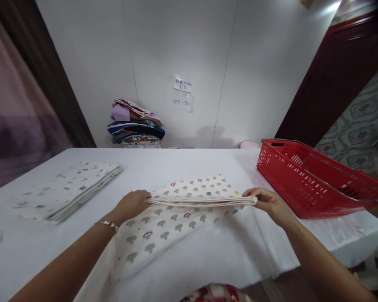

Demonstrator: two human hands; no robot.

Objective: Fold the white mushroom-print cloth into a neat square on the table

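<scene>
A white cloth (179, 224) printed with grey mushrooms and a few coloured ones is stretched between my two hands, its layered folded edge running level across the middle. My left hand (135, 205), with a silver bracelet at the wrist, pinches the left end of that edge. At the right end, my right hand (266, 202) grips the fold between thumb and fingers. Part of the cloth lies on the white-covered table (182, 163) beyond the fold, and part hangs toward me.
To the left lies a folded white cloth with dark prints (78, 186). A red plastic basket (290, 180) with metal handles stands at the right edge. Behind the table, folded fabrics (137, 126) are stacked against the wall, below and left of taped paper notes (182, 92).
</scene>
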